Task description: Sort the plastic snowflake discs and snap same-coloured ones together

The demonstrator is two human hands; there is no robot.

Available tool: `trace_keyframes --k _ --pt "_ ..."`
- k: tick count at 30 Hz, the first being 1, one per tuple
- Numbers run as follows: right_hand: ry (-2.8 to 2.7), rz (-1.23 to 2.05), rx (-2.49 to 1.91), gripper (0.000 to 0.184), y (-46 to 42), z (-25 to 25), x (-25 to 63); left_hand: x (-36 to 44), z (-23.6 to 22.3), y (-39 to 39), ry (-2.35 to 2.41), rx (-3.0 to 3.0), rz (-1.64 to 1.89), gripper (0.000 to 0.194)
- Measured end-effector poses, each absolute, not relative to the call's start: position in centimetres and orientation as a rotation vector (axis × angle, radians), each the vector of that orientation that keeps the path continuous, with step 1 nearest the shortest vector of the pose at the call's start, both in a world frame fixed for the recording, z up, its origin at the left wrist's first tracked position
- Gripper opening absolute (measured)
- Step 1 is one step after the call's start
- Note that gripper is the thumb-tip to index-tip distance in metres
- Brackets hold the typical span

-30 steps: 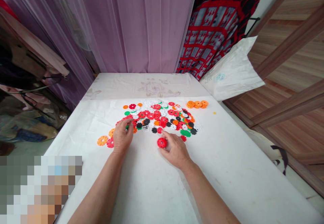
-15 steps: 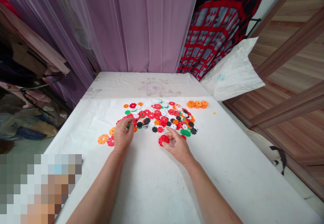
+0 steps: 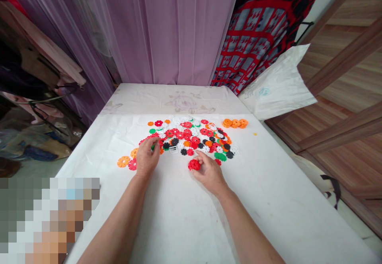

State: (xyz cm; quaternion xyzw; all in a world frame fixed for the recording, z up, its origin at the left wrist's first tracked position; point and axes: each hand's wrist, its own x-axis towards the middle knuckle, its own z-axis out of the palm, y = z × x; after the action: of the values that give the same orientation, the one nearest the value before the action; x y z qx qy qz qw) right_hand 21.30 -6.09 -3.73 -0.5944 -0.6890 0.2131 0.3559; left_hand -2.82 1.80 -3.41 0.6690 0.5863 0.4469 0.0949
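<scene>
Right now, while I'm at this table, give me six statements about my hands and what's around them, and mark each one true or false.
1. The right hand holds a red item. True.
2. The left hand touches the right hand. False: they are apart.
3. The pile is all red. False: it also shows green, black, white and orange.
4. The curtain beyond the table is purple. True.
5. The orange stacks are left of the pile. False: they are to its right.
6. A white bag is at the table's right side. True.
</scene>
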Motion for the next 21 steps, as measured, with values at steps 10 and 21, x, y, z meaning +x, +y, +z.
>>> trace_keyframes --k 10,21 --pt "-1.855 0.383 -1.535 0.061 -6.2 -3.77 20.91 -2.84 -3.45 1.8 1.738 1.982 1.32 0.023" --pt "-1.819 0.476 -1.493 0.06 -6.19 -3.7 21.25 -2.83 -3.4 1.78 1.745 1.99 1.308 0.023"
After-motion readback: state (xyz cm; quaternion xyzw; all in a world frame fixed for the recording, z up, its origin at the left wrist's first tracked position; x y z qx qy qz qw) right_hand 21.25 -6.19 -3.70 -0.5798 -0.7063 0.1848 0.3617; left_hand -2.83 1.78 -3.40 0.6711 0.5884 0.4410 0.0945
